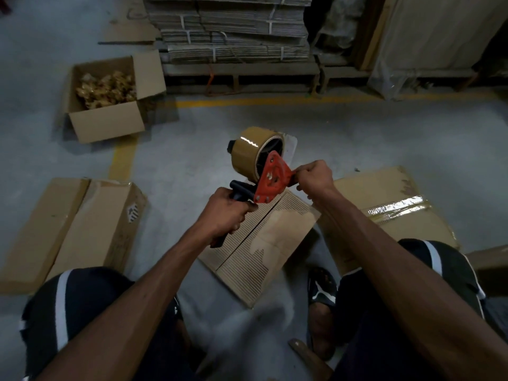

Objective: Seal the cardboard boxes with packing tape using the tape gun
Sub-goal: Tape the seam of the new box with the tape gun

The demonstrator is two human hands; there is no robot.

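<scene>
I hold a tape gun (270, 180) with a red frame up in front of me, above the floor. A brown tape roll (250, 152) sits on it. My left hand (225, 213) grips its black handle. My right hand (313, 178) pinches the red front end of the gun, where the tape comes off. Under the gun lies a small cardboard box (264, 243) with a torn, ribbed top and a centre seam. A larger box (390, 204) at the right has a strip of shiny tape across it.
A flattened box (71, 229) lies on the floor at the left. An open box (107, 100) with golden pieces inside stands at the back left. Bundled flat cardboard (233, 31) is stacked on a pallet behind. Yellow floor lines cross the concrete. My knees and a sandalled foot (323, 295) are below.
</scene>
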